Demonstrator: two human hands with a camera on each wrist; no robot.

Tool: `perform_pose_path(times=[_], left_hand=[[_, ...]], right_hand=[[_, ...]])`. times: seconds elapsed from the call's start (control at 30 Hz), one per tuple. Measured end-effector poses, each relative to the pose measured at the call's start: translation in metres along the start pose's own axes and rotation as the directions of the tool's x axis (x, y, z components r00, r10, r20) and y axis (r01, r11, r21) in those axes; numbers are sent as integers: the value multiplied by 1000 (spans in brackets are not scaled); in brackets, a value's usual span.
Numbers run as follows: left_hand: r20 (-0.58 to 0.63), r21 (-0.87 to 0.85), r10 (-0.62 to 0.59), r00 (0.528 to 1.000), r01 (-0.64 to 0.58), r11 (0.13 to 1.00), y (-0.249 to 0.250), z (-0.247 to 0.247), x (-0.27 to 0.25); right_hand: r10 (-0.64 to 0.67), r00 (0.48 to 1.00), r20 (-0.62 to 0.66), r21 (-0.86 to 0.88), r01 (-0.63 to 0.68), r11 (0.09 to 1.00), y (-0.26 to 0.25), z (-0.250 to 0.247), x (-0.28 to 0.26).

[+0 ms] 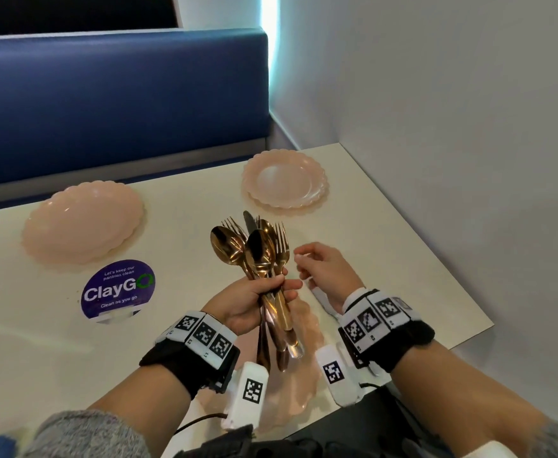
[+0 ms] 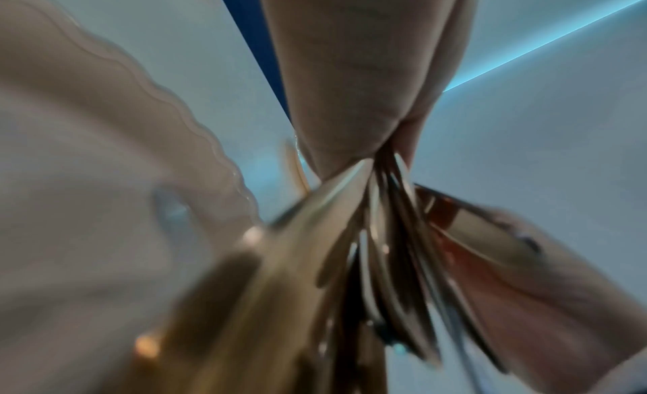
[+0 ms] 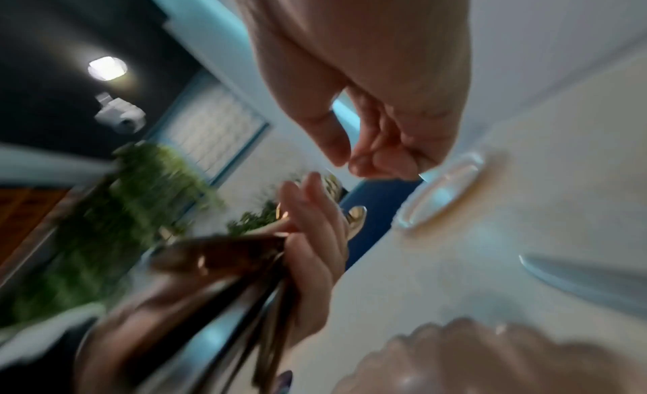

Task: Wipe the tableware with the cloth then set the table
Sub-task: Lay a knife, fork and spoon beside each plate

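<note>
From the head view we see our left hand at the centre, its grip wrapped tight around a bundle of gold cutlery: spoons, forks and a knife, bowls and tines fanned upward, handles hanging below the fist. Our right hand sits just beside it at 3 o'clock, apart from the bundle, fingers loosely curled and holding nothing. Three pink scalloped plates lie on the white tabletop: one plate at 10 o'clock, a second plate at 12 o'clock, and a near plate under our wrists at 6 o'clock. A purple ClayGo sticker lies at 9 o'clock, just below the first plate. A blue bench back runs behind.

From the left wrist we see the cutlery handles splaying toward the lens out of the closed left hand, blurred. A scalloped plate rim curves at 10 o'clock.

From the right wrist we see the right hand at 12 o'clock, thumb near the curled fingertips, nothing between them. The left hand grips the cutlery at 8 o'clock. A plate lies at 3 o'clock.
</note>
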State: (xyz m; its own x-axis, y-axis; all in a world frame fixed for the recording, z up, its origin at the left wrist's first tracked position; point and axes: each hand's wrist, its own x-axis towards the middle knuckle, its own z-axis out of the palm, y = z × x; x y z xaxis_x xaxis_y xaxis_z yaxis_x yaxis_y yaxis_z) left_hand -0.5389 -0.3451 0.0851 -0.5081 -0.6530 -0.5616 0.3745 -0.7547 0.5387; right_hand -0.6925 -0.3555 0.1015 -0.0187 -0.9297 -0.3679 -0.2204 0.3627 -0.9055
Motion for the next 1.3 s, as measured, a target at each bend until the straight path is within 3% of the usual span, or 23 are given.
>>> perform_pose_path(times=[0.07, 0.13, 0.23, 0.4, 0.53, 0.7, 0.83, 0.93, 1.07, 1.2, 1.3], left_hand=[[-36, -20, 33, 999, -34, 999, 0, 0, 3], [-67, -15, 65, 996, -66, 998, 2, 2, 6], [-124, -26, 110, 986, -114, 993, 5, 5, 8], [-153, 84, 175, 973, -164, 983, 5, 9, 7], [-170, 88, 188, 967, -175, 981, 7, 11, 6], [-181, 131, 205, 962, -183, 974, 3, 15, 5], [-208, 176, 205, 956, -170, 970, 1, 16, 4], [-160, 246, 196, 967, -153, 957, 5, 13, 2], [-151, 232, 216, 965, -178, 956, 8, 6, 5], [-141, 205, 239, 961, -208, 956, 4, 3, 7], [-124, 210, 223, 967, -194, 958, 1, 2, 6]], right_hand=[[-225, 965, -132, -139, 206, 969, -6, 1, -9], [-359, 933, 2, -279, 345, 896, -13, 4, -21], [-344, 910, 231, -547, 414, 727, -13, 15, -30], [-389, 891, 235, -672, 438, 597, -10, 25, -27], [-450, 859, 245, -668, 486, 564, -8, 29, -32], [-321, 896, 306, -683, 442, 582, -12, 32, -36], [-225, 891, 394, -665, 445, 599, -14, 32, -38], [-257, 887, 383, -592, 449, 670, -10, 32, -39], [-251, 904, 346, -335, 368, 867, -3, 29, -37], [-313, 892, 326, -291, 409, 865, 2, 28, -39], [-290, 925, 245, -201, 341, 918, 1, 27, -40]])
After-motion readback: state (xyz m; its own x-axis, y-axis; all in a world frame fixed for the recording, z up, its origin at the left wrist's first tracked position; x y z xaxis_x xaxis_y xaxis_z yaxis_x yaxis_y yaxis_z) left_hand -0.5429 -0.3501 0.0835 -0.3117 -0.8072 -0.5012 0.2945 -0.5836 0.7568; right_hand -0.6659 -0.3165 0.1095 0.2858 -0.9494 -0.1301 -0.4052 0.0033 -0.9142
